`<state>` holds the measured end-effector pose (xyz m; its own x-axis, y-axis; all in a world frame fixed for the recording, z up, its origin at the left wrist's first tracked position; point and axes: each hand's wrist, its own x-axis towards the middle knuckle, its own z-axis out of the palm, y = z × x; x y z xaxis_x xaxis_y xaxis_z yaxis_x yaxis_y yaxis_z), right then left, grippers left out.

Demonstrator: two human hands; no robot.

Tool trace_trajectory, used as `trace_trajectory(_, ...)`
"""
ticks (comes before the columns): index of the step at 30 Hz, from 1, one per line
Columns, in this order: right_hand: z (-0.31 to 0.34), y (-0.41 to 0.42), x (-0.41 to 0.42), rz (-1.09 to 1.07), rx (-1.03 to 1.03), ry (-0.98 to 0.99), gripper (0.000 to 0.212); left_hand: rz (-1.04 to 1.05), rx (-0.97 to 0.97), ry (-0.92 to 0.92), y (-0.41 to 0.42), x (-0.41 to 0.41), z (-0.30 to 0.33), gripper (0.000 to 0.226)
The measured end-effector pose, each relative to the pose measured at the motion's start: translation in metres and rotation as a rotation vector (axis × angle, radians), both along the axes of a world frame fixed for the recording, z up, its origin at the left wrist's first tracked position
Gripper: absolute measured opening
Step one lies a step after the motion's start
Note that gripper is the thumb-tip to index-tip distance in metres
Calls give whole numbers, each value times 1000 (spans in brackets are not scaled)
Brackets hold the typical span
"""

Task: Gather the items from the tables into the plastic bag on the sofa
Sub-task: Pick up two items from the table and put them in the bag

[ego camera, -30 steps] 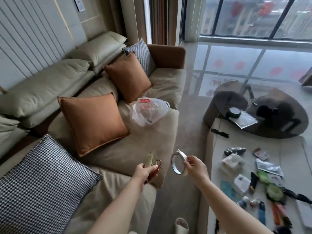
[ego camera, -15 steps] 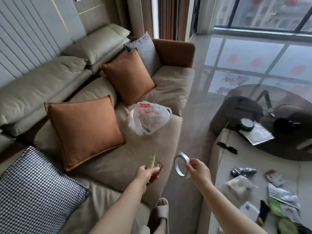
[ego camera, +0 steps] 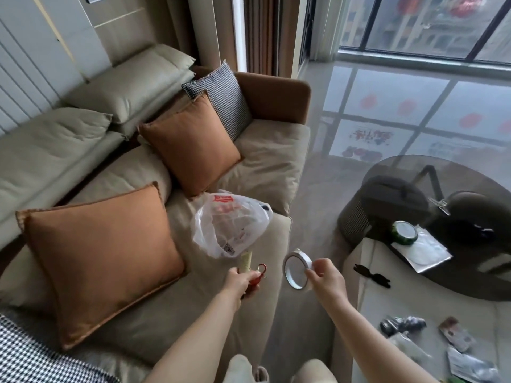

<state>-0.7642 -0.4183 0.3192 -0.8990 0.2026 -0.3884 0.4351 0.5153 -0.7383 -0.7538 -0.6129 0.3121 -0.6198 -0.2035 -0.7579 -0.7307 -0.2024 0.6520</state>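
A clear plastic bag with red print lies on the beige sofa seat, just ahead of my hands. My left hand grips a pale yellowish tube together with a red carabiner, close below the bag. My right hand pinches a white tape roll held upright over the floor gap beside the sofa edge. A white table at the lower right carries several small packets and a dark object.
Two orange cushions and checked cushions sit on the sofa left of the bag. A round glass table at the right holds a green tape roll and a clear sleeve. My knees show at the bottom edge.
I have stepped closer to the sofa; the bag now lies just beyond my left hand. Both hands keep their grips and have moved forward with the items.
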Motion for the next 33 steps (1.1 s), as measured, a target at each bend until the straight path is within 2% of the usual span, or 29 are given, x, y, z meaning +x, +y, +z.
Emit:
trace_trajectory(6, -15, -1, -72, 117, -13, -66, 17, 95, -23, -42, 2, -56, -17, 27)
trace_trajectory(10, -21, 0, -128, 263, 61, -64, 2, 206, -6, -72, 6, -90, -28, 25)
trace_trajectory(16, -42, -10, -207, 377, 95, -121, 10, 363, 51, -98, 11, -139, -52, 21)
trace_trajectory(23, -81, -60, -252, 396, 65, -196, 7, 433, 15, -124, -20, -186, -79, 23)
trace_trajectory(28, -111, -102, -273, 374, 57, -246, 5, 401, -52, -162, -60, -220, -114, 28)
trace_trajectory(33, -143, -144, -297, 333, 54, -270, 24, 372, -59, -179, -96, -250, -152, 29)
